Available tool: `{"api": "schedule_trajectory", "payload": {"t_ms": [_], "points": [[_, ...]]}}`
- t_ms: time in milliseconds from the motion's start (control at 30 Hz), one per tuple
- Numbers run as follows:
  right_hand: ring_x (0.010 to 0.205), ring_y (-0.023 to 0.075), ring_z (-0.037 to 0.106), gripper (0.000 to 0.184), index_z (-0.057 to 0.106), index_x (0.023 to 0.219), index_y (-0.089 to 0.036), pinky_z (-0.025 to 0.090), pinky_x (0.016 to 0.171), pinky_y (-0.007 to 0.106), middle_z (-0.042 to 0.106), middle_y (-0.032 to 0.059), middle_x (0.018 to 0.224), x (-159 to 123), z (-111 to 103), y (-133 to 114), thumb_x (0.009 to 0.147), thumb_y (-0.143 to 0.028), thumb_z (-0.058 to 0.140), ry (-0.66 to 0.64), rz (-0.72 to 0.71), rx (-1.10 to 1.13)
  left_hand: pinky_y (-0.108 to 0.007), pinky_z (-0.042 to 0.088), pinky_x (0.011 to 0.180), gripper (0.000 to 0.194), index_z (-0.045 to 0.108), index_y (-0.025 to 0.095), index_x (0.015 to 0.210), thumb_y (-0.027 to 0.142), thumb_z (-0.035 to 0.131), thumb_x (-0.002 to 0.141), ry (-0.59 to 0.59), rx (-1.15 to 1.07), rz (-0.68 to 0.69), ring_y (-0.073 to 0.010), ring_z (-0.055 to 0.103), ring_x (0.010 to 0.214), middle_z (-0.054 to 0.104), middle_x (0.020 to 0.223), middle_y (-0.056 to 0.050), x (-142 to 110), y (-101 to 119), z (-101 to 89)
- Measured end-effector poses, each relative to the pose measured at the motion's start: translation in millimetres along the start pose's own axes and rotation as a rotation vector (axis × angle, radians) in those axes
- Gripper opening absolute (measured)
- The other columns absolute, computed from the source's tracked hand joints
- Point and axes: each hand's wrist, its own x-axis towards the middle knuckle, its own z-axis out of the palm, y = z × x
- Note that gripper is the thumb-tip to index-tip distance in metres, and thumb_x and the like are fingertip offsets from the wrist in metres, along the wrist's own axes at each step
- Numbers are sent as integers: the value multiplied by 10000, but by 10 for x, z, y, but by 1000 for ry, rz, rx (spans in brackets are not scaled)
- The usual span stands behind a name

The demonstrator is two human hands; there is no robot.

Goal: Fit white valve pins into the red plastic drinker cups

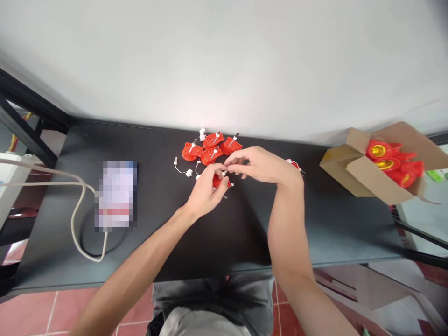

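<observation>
Black laminate tabletop (227, 233), viewed from above, with four red moulded plastic housings (212, 155) grouped just beyond the hands. A small red plastic housing (220, 181) lies between the hands, directly ahead of and closest to the left hand (205, 193), whose curled fingers pinch it and hide its long axis. The right hand (261, 164) lies farther right, partly spread; its fingertips (227, 164) reach left to a small white fitting (224, 173) on the housing, their grip indeterminate.
</observation>
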Motion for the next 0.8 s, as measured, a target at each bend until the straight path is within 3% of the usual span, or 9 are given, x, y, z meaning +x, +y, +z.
{"api": "schedule_trajectory", "payload": {"t_ms": [433, 567, 800], "points": [[737, 145, 677, 183, 716, 1019, -189, 523, 717, 298, 752, 37, 929, 6, -15, 34, 914, -274, 593, -29, 16, -3, -206, 455, 607, 179, 491, 220, 1151, 238, 520, 975, 20, -6, 16, -104, 588, 776, 583, 918, 2, -4, -6, 2], [715, 147, 674, 128, 697, 956, -195, 506, 666, 280, 737, 25, 886, 60, -28, 128, 832, -195, 668, -124, 91, -23, -183, 446, 563, 179, 500, 216, 1147, 264, 518, 975, 69, -30, -22, -100, 584, 753, 572, 914, 0, 0, 15, 0], [569, 108, 556, 183, 740, 943, -211, 373, 560, 266, 617, -28, 736, 251, 42, 250, 761, -228, 740, -271, 152, -253, -165, 427, 521, 179, 500, 224, 1135, 288, 522, 969, 173, -70, -56, -96, 580, 711, 561, 865, 13, 12, 8, -4]]}}
